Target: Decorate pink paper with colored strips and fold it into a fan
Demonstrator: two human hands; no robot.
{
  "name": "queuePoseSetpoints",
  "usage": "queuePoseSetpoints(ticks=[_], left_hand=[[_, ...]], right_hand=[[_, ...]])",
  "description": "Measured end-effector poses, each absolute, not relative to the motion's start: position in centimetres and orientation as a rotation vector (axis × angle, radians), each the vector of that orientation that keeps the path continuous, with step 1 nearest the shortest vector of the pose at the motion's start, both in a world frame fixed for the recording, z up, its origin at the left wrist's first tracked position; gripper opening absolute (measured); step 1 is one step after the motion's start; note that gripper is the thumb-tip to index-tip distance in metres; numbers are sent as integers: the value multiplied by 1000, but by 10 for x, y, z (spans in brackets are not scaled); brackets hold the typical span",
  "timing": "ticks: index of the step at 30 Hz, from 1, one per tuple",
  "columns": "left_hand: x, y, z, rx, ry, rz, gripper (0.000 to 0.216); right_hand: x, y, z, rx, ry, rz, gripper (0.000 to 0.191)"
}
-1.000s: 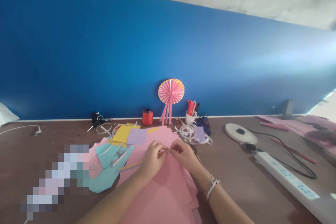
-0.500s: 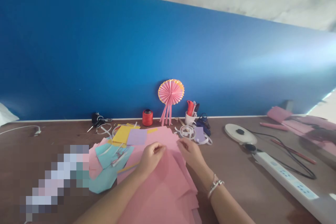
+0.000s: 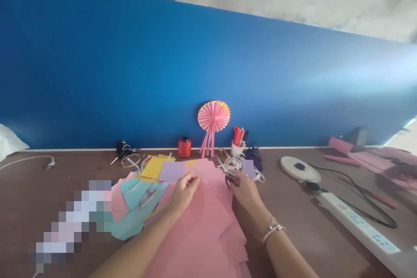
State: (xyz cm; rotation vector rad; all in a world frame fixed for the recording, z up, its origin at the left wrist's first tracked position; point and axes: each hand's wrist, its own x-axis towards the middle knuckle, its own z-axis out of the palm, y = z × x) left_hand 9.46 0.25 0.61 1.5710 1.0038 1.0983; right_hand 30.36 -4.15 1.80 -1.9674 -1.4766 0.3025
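Scissors (image 3: 228, 177) with dark handles are in my right hand (image 3: 243, 189), their blades pointing up and left towards white strips. My left hand (image 3: 185, 191) is closed in a pinch over the stacked pink paper sheets (image 3: 205, 230); whatever lies between its fingertips is too small to make out. A pink pleated paper rosette (image 3: 214, 116) with hanging strips leans against the blue panel behind. Purple paper (image 3: 171, 171) and yellow paper (image 3: 153, 167) lie just beyond my left hand.
A red thread spool (image 3: 184, 147) and a white cup (image 3: 237, 149) of tools stand along the panel. Keys (image 3: 122, 150) and blue paper scraps (image 3: 130, 226) lie left. To the right are a round white plate (image 3: 299, 169), a power strip (image 3: 361, 223) and a black cable.
Scissors now show in my right hand, which has shifted slightly right. My left hand has drawn a little to the left, so the two hands are farther apart.
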Motion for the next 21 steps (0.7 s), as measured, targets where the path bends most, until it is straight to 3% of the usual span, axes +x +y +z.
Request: queuePoseSetpoints(ticks=[3, 7, 10, 21], left_hand=[[93, 6, 2, 1559, 966, 1104, 28], [92, 9, 0, 1516, 947, 1111, 26], [90, 11, -1, 1505, 960, 1112, 24], [87, 13, -2, 1495, 941, 1066, 17]], right_hand=[[302, -36, 13, -1641, -1401, 625, 49], [290, -37, 8, -1454, -1492, 820, 42], [281, -41, 6, -1412, -1618, 840, 35], [267, -51, 21, -1462, -1735, 768, 34]])
